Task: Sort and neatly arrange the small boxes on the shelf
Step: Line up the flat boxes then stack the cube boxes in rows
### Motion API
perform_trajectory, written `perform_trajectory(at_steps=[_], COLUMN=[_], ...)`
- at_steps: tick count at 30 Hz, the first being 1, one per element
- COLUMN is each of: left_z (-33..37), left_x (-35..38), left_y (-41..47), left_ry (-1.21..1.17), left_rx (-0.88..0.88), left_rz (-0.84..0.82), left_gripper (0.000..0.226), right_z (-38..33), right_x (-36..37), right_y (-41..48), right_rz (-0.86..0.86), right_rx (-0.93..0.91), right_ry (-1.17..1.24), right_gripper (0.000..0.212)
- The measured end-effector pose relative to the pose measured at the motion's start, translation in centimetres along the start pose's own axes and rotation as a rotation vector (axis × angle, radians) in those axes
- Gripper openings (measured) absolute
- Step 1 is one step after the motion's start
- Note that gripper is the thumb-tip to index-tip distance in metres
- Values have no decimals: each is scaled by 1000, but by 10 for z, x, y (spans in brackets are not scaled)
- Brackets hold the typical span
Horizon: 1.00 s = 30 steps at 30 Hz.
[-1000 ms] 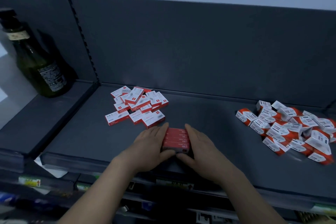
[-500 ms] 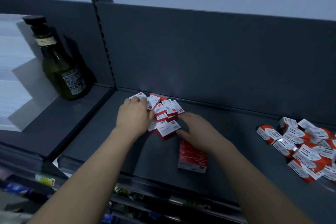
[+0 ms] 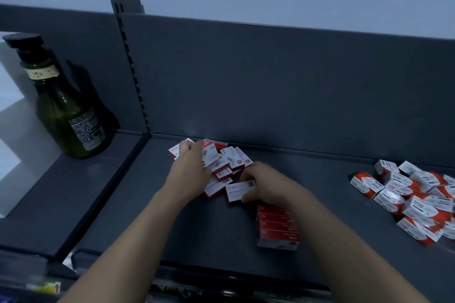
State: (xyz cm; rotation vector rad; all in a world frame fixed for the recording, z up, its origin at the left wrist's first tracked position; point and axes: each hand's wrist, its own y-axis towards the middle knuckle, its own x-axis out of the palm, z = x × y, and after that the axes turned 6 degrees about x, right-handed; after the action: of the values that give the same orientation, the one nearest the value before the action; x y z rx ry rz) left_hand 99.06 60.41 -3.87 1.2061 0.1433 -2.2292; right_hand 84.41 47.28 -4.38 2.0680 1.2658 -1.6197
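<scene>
A loose heap of small red-and-white boxes (image 3: 230, 158) lies at the back of the dark shelf (image 3: 152, 216). My left hand (image 3: 190, 167) rests on the heap's left side, fingers curled over boxes; what it holds is hidden. My right hand (image 3: 263, 183) pinches one flat red-and-white box (image 3: 237, 190) at the heap's near edge. A squared stack of red boxes (image 3: 278, 227) stands just in front of my right wrist. A second heap of orange-and-white boxes (image 3: 413, 199) sprawls at the right.
A dark green bottle (image 3: 66, 115) with a black pump cap stands on the neighbouring shelf section at the left. The grey back panel (image 3: 283, 86) rises behind the heaps. The shelf's front lip (image 3: 197, 275) runs below my forearms, with lower shelves beneath.
Both hands left the red stack and reached back into the red-and-white heap. My right hand has since closed on one box at the heap's near edge. The view shifted right and closer.
</scene>
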Motion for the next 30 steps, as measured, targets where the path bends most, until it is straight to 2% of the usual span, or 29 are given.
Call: perform_trajectory(at_steps=[3, 5, 10, 13, 18, 22, 25, 30], left_z=[4, 9, 26, 40, 60, 73, 83, 84], left_x=[-3, -3, 4, 15, 30, 36, 41, 53], left_y=[-10, -14, -18, -18, -15, -11, -10, -9], left_ry=[-176, -225, -357, -449, -370, -330, -232, -237], left_rx=[40, 86, 110, 88, 116, 177, 231, 193], left_rz=[46, 76, 76, 69, 60, -14, -81, -122], left_gripper=[52, 56, 41, 26, 23, 40, 50, 15], right_z=[8, 14, 40, 59, 88, 103, 106, 111], right_x=[0, -1, -17, -27, -30, -31, -31, -31], right_y=[-7, -12, -25, -43, -62, -70, -78, -82], right_rz=[32, 67, 212, 319, 424, 417, 389, 337], right_rx=[36, 47, 41, 49, 127, 151, 170, 215], right_ry=[83, 120, 120, 295, 308, 486, 563, 626], right_gripper=[39, 36, 21, 17, 39, 50, 35, 21])
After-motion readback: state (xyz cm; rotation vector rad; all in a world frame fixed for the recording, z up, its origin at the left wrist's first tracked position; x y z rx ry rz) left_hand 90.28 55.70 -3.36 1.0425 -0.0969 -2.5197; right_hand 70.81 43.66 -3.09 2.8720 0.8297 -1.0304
